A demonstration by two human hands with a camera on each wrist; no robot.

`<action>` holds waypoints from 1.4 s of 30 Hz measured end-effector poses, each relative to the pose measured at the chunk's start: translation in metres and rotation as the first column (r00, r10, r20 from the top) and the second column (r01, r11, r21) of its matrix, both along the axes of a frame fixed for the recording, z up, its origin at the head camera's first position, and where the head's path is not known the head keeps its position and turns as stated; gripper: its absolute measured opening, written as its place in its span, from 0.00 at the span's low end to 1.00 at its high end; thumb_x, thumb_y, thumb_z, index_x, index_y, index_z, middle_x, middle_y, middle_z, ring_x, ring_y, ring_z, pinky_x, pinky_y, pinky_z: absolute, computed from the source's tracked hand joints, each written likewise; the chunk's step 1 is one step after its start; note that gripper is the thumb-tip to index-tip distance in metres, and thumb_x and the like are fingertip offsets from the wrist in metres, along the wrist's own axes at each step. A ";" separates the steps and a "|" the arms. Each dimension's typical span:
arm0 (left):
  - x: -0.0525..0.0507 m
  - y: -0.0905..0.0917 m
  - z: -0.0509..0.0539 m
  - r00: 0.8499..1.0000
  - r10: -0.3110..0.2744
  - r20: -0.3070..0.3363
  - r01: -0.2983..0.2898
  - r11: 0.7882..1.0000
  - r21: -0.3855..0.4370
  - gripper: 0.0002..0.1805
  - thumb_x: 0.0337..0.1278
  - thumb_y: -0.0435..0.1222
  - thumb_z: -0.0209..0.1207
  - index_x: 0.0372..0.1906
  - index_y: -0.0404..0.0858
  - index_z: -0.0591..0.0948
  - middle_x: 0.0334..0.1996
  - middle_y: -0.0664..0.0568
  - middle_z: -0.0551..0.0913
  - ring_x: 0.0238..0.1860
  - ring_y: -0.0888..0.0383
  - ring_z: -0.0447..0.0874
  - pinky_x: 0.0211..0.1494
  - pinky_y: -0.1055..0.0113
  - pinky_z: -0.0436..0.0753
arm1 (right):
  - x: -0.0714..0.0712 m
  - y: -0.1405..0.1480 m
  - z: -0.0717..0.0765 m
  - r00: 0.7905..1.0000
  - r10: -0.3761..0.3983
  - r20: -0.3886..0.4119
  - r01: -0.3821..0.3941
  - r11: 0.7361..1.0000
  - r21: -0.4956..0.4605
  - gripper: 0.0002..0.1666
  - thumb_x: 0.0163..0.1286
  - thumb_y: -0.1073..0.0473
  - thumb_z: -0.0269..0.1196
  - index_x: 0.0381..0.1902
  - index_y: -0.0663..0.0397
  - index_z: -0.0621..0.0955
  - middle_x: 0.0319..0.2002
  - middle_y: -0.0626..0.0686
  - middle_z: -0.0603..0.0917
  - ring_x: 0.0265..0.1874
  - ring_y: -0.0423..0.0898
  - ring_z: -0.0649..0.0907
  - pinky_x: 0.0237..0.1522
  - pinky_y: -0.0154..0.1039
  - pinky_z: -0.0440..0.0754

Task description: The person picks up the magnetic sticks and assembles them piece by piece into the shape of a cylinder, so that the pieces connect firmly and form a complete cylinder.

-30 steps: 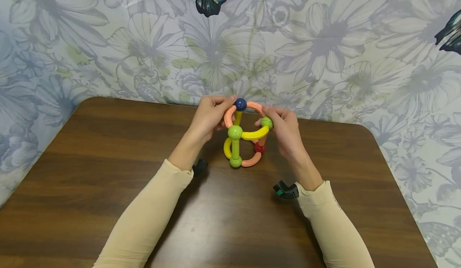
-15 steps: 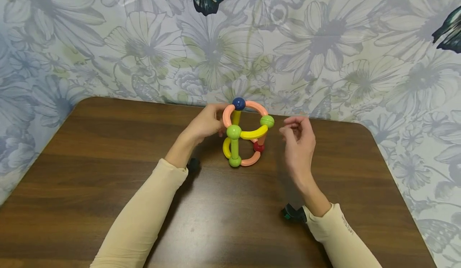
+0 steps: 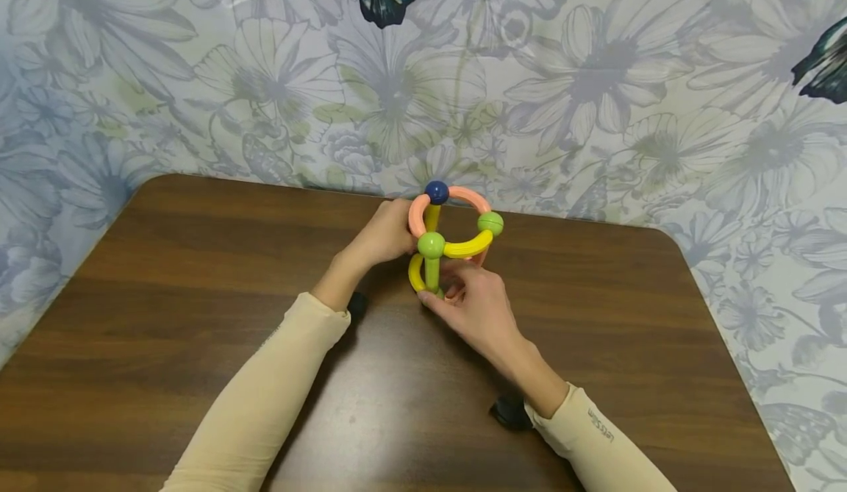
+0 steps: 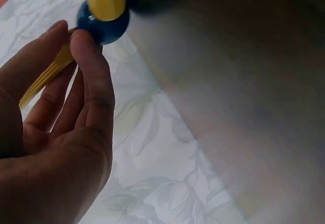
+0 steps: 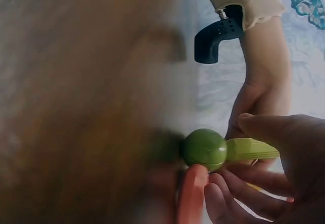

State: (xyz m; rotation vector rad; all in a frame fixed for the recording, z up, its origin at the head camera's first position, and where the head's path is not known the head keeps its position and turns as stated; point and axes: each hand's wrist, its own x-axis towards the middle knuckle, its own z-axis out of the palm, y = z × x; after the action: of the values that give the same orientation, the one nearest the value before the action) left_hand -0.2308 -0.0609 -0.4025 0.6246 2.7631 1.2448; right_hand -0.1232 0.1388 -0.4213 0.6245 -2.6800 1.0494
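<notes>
On the table stands a ball-and-rod toy structure (image 3: 467,247), built as two rings joined by upright rods. Its upper ring has a dark blue ball (image 3: 436,192) and two green balls. My left hand (image 3: 390,234) is at its left back; in the left wrist view its thumb and fingers pinch a yellow ribbed rod (image 4: 48,76) beside a lower blue ball (image 4: 104,27). Low at the front, my right hand (image 3: 479,304) curls around the green upright rod (image 5: 251,149), just above the lower green ball (image 5: 204,150). One fingertip lies against a salmon curved rod (image 5: 192,196). The right hand hides the lower red ball.
The brown wooden table (image 3: 218,271) ends close behind the structure, against a flower-patterned wall covering (image 3: 397,95). Dark wrist cameras (image 3: 511,411) sit under the beige sleeves (image 3: 258,396).
My left hand has dropped from the upper ring to the lower back. My right hand let go of the upper right green ball, drew off right, then reached in low at the front.
</notes>
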 end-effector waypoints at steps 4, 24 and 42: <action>0.000 0.001 -0.004 0.999 0.007 -0.038 -0.009 0.998 -0.061 0.10 0.57 0.33 0.72 0.26 0.41 0.80 0.25 0.52 0.77 0.29 0.53 0.74 0.35 0.63 0.76 | -0.001 0.000 -0.004 1.000 -0.003 -0.013 0.003 1.000 0.031 0.18 0.61 0.53 0.80 0.45 0.54 0.89 0.35 0.50 0.91 0.28 0.42 0.88 0.33 0.34 0.88; 0.002 -0.003 -0.008 0.999 0.039 -0.025 -0.039 0.999 0.000 0.12 0.50 0.34 0.80 0.28 0.40 0.85 0.18 0.53 0.85 0.22 0.59 0.83 0.28 0.67 0.79 | -0.005 0.009 -0.007 0.995 -0.031 -0.095 0.024 0.997 -0.073 0.08 0.62 0.63 0.77 0.39 0.57 0.89 0.31 0.55 0.87 0.30 0.49 0.89 0.34 0.40 0.91; 0.002 -0.005 -0.005 0.999 0.011 0.031 -0.013 0.999 0.038 0.13 0.48 0.33 0.81 0.37 0.33 0.89 0.19 0.52 0.85 0.20 0.58 0.83 0.25 0.66 0.80 | -0.009 0.018 -0.008 0.990 -0.098 -0.103 0.089 0.992 -0.086 0.06 0.61 0.64 0.76 0.34 0.58 0.88 0.29 0.54 0.88 0.30 0.47 0.88 0.35 0.39 0.90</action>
State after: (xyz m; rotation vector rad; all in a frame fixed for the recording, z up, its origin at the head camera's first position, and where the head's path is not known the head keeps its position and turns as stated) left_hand -0.2283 -0.0659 -0.4071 0.5877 2.7287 1.3015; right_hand -0.1318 0.1564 -0.4293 0.5187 -2.5350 1.0628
